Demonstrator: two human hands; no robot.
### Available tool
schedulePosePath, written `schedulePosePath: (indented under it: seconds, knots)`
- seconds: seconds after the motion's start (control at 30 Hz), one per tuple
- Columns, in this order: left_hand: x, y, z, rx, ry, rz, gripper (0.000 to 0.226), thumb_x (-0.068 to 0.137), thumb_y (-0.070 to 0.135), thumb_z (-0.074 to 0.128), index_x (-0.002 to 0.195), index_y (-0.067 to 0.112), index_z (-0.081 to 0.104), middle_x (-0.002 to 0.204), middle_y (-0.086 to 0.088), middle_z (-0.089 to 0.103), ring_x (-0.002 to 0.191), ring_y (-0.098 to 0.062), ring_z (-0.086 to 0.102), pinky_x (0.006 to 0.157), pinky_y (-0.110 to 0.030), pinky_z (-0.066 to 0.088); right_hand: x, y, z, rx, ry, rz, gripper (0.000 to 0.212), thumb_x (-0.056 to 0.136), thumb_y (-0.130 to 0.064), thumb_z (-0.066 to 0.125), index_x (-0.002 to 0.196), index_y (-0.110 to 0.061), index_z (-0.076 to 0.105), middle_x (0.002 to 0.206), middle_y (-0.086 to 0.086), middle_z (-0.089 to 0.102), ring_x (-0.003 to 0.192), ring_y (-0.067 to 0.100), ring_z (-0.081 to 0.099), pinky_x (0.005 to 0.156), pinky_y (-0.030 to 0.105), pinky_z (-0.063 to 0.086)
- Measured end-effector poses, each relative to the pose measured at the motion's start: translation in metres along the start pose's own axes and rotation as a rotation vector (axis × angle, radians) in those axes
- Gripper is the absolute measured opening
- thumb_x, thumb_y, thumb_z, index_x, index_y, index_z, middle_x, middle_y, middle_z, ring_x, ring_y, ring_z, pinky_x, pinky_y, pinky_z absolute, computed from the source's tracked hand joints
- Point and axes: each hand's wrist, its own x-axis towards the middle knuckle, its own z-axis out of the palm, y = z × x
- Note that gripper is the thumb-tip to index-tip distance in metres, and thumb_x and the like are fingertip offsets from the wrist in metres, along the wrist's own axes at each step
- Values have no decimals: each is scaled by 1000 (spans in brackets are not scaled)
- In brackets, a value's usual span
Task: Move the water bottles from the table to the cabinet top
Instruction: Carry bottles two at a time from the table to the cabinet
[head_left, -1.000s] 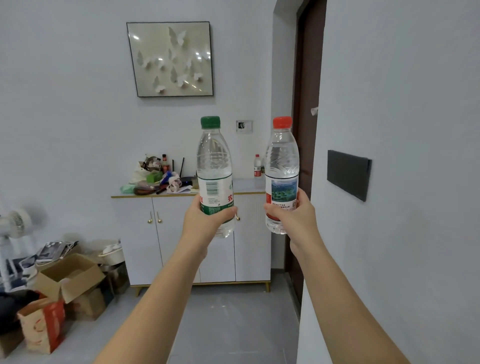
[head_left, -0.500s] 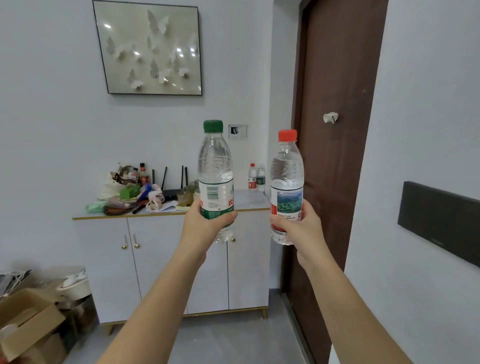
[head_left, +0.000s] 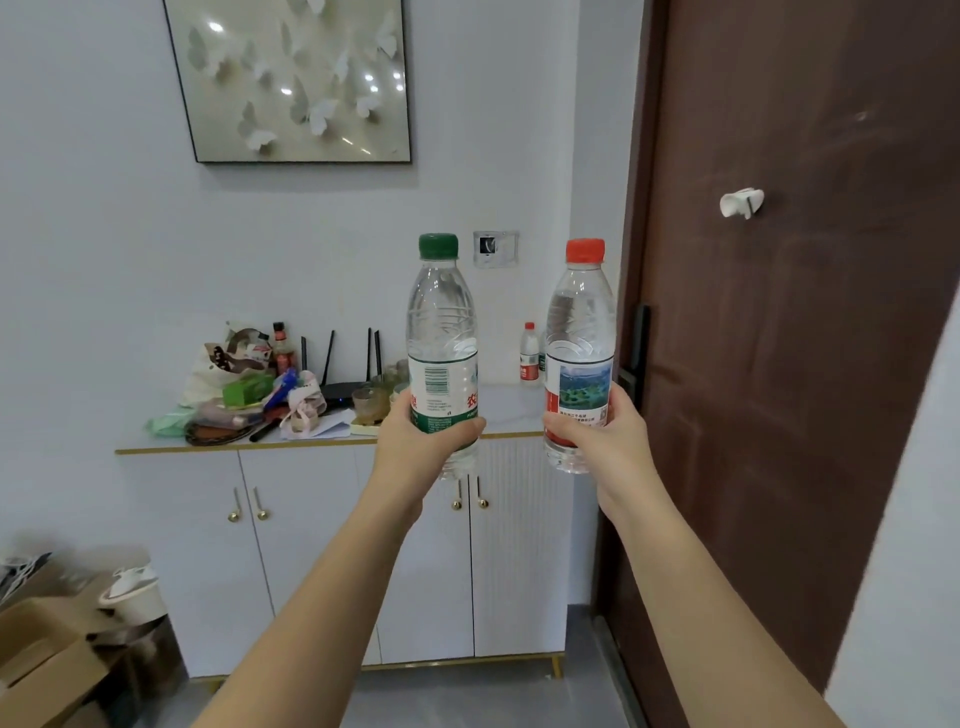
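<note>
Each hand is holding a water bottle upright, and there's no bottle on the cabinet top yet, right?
Not quite. The left hand and right hand do each hold one upright, the green-capped bottle and the red-capped bottle, but the cabinet top does bear a small bottle, standing at its back right, as the head view shows.

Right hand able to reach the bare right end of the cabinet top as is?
Probably yes, after stepping closer: nothing stands between the right hand, gripping the red-capped bottle, and that bare cabinet top.

Left bottle (head_left: 441, 332) beside right bottle (head_left: 579, 332) (cabinet (head_left: 311, 545) behind both).
</note>
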Motion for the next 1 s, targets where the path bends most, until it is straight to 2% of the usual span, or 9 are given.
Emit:
schedulePosePath:
  seconds: [0.1, 0.2, 0.27, 0.43, 0.57, 0.7, 0.87, 1.0]
  knots:
    - [48, -19, 15, 10, 3, 14, 45, 71, 6, 81, 103, 28, 59, 103, 5, 68, 93, -8, 65, 70, -18, 49, 55, 22, 5, 9, -9, -3, 57, 75, 0, 79, 124, -19, 58, 107, -3, 70, 96, 10, 68, 73, 20, 52]
    - [95, -34, 29, 21, 24, 12, 50, 70, 9, 83, 111, 23, 59, 104, 3, 69, 96, -12, 66, 74, -23, 51, 106, 37, 11, 29, -22, -10, 54, 76, 2, 78, 121, -19, 58, 106, -2, 70, 92, 6, 68, 67, 15, 53]
    - [122, -45, 37, 30, 36, 15, 50, 70, 10, 83, 112, 22, 59, 104, 3, 70, 97, -14, 66, 77, -26, 53, 135, 45, 14, 40, -25, -14, 55, 75, 3, 77, 121, -19, 58, 106, -2, 70, 94, 9, 68, 70, 17, 54]
    - [178, -71, 56, 24, 42, 14, 50, 70, 7, 83, 108, 26, 57, 103, 5, 69, 95, -11, 66, 71, -21, 50, 194, 74, 16, 35, -25, -2, 54, 74, 5, 78, 119, -18, 59, 106, 0, 71, 95, 12, 69, 76, 22, 55]
    - [222, -93, 72, 30, 34, 9, 54, 70, 7, 83, 116, 18, 57, 105, 3, 69, 97, -12, 66, 75, -23, 52, 234, 98, 15, 13, -11, 20, 52, 73, 5, 79, 113, -22, 59, 103, -1, 71, 91, 9, 69, 75, 21, 56]
    - [268, -123, 87, 27, 4, -8, 47, 71, 5, 82, 106, 24, 56, 99, 6, 69, 92, -9, 66, 70, -19, 50, 277, 125, 14, -18, 16, 41, 55, 73, 2, 80, 116, -23, 57, 102, -6, 70, 90, 5, 68, 72, 18, 54]
    - [340, -174, 98, 34, -7, -25, 51, 70, 6, 83, 112, 19, 56, 100, 3, 69, 92, -12, 66, 69, -20, 50, 347, 167, 24, -54, 37, 60, 54, 74, -1, 80, 116, -25, 56, 104, -6, 69, 92, 6, 67, 73, 21, 53]
    - [411, -219, 105, 44, -21, -29, 48, 71, 8, 82, 108, 23, 56, 98, 4, 69, 90, -12, 66, 67, -21, 50, 409, 207, 40, -79, 41, 81, 55, 75, -3, 81, 119, -23, 55, 106, -6, 68, 93, 5, 65, 70, 19, 53]
